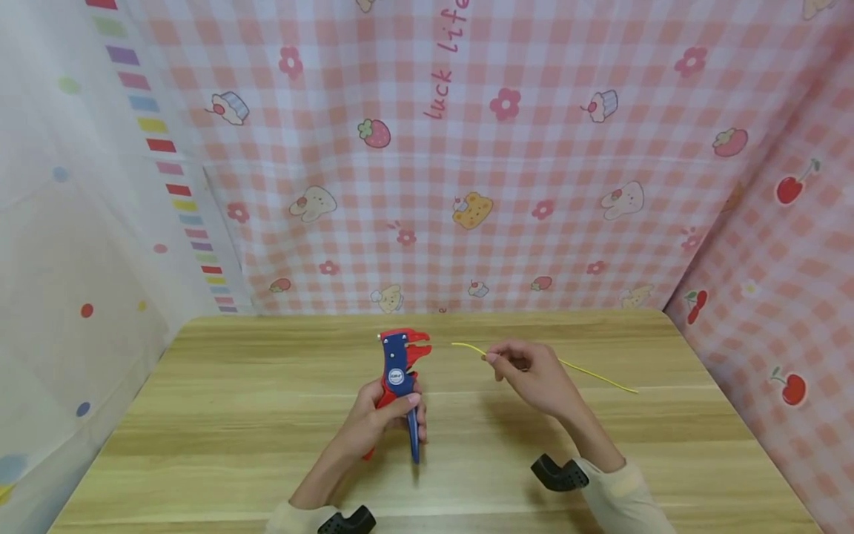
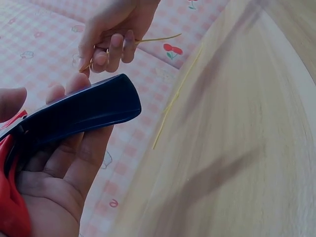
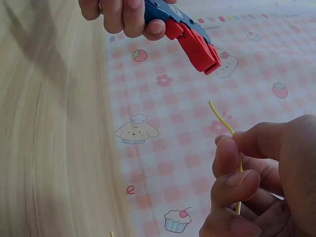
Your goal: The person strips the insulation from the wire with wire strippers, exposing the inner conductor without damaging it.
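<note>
My left hand (image 1: 382, 419) grips the handles of a wire stripper (image 1: 396, 376) with a blue body and red jaws. Its head is upright and its red jaws face right, spread a little apart. In the left wrist view a dark blue handle (image 2: 89, 103) lies across the fingers. Between thumb and index finger, my right hand (image 1: 534, 374) pinches a thin yellow wire (image 1: 469, 347). A short, slightly bent end of wire points left toward the jaws, with a gap between them. The fingers hide part of the wire.
A wood-grain table (image 1: 267, 415) spans the area below the hands. Another yellow strand (image 2: 170, 106) shows over the table in the left wrist view. Pink checked cloth (image 1: 427, 245) hangs behind the table and on the right, with white dotted cloth (image 1: 87, 245) on the left.
</note>
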A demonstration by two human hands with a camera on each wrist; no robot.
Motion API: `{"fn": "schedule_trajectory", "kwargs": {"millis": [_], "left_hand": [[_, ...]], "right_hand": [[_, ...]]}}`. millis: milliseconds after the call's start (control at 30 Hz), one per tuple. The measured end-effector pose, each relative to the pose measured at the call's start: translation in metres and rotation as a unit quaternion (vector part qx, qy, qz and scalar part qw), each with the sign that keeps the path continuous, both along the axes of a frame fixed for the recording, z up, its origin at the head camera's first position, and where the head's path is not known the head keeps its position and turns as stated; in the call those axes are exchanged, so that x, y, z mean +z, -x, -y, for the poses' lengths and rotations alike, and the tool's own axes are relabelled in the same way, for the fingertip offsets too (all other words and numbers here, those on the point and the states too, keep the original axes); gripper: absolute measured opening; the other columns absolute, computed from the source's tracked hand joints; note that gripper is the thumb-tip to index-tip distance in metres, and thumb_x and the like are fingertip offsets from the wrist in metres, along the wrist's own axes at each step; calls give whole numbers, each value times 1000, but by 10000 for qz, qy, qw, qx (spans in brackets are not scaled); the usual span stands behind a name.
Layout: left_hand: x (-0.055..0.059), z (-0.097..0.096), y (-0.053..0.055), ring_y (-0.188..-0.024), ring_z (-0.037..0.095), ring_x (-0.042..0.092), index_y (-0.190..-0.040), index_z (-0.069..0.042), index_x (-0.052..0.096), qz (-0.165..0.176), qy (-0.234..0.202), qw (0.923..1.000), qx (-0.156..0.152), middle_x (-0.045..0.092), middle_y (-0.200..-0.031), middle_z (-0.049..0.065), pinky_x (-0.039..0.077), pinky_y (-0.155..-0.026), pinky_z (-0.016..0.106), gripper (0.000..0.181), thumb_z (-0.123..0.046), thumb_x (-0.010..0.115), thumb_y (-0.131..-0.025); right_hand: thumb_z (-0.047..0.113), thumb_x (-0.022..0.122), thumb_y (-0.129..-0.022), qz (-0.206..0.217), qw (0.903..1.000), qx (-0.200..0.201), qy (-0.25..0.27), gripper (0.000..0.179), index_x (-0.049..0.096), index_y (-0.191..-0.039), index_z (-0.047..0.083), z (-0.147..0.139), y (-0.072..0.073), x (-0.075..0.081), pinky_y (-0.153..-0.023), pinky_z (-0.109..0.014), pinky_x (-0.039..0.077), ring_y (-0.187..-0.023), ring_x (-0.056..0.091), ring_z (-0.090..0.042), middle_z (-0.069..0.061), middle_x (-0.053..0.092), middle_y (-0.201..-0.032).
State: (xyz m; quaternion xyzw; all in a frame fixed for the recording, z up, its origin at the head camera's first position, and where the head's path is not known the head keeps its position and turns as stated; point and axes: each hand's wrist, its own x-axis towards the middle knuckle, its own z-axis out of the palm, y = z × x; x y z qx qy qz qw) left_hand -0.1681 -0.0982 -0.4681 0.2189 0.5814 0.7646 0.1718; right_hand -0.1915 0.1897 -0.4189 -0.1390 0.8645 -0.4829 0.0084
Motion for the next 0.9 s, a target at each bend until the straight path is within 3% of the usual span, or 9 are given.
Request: {"fn": "schedule_trajectory", "kwargs": {"millis": [333, 633, 900], "left_hand": [[4, -4, -5, -73, 17, 76, -114, -2, 54, -146, 66, 9999, -48, 69, -86, 3, 65, -77, 38, 12, -10, 55, -105], [7, -5, -9, -74, 15, 76, -112, -4, 54, -144, 67, 9998, -76, 71, -86, 1, 65, -75, 35, 10, -12, 54, -106], [4, -8, -9, -77, 17, 78, -116, -5, 53, -390, -221, 9985, -310, 77, -91, 3, 65, -72, 40, 11, -9, 48, -107]], "right_hand": [[27, 63, -103, -89, 9998, 129, 148, 13, 73, -105, 18, 4, -6, 8, -46, -21, 27, -50, 34, -5, -6, 65, -75], [28, 63, -103, -70, 9999, 82, 66, 11, 72, -105, 23, 6, -8, 10, -48, -22, 29, -51, 35, -6, 2, 64, -72], [28, 63, -103, -46, 9997, 178, 131, 12, 72, -104, 21, 8, -12, 15, -47, -23, 29, -50, 35, -6, -9, 66, -75]]}}
